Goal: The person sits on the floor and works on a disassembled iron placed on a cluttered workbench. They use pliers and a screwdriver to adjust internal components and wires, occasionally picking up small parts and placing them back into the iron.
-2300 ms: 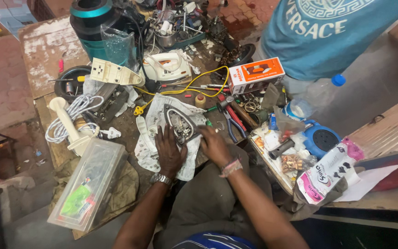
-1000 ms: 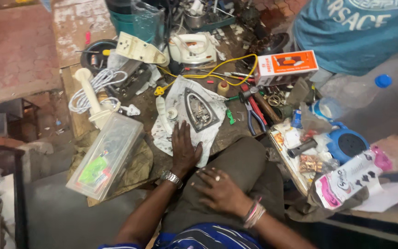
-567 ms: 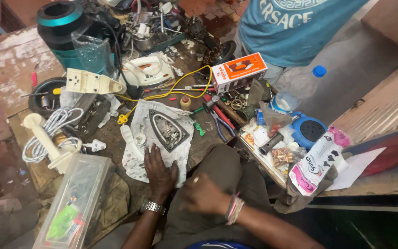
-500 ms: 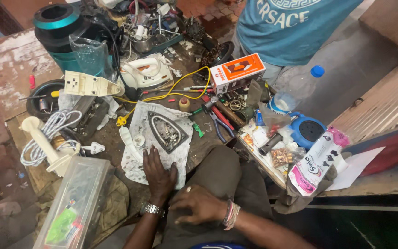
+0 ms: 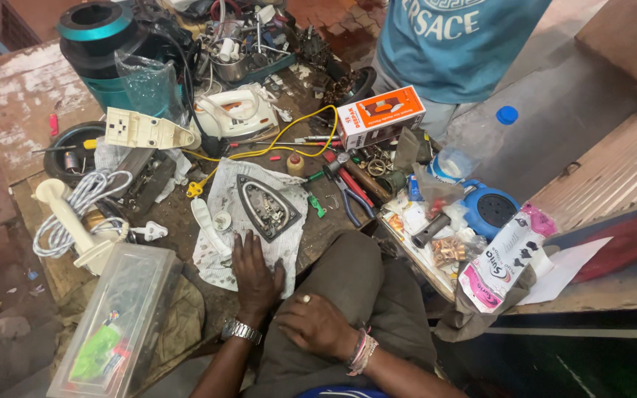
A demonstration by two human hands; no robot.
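Observation:
My left hand [image 5: 253, 276] lies flat, fingers spread, on a sheet of newspaper [image 5: 224, 259] on the cluttered workbench. On the paper, just beyond my fingertips, rests the dark soleplate of an opened clothes iron [image 5: 265, 208], with a white plastic handle piece [image 5: 204, 221] beside it. My right hand [image 5: 315, 324] rests loosely closed on my knee [image 5: 355, 280] and holds nothing. It wears a ring and wrist threads; my left wrist wears a metal watch.
A white iron [image 5: 234, 114], a yellow wire [image 5: 289, 140], an orange-and-white box [image 5: 379, 116], pliers [image 5: 348, 188], a clear plastic box [image 5: 116, 324], a coiled white cord [image 5: 75, 214] and a blue round device [image 5: 492, 210] crowd the bench. Another person in a teal shirt [image 5: 458, 44] stands at the far side.
My right hand has come off the iron soleplate and settled on my knee. My left hand has stayed flat on the newspaper. The camera view has shifted.

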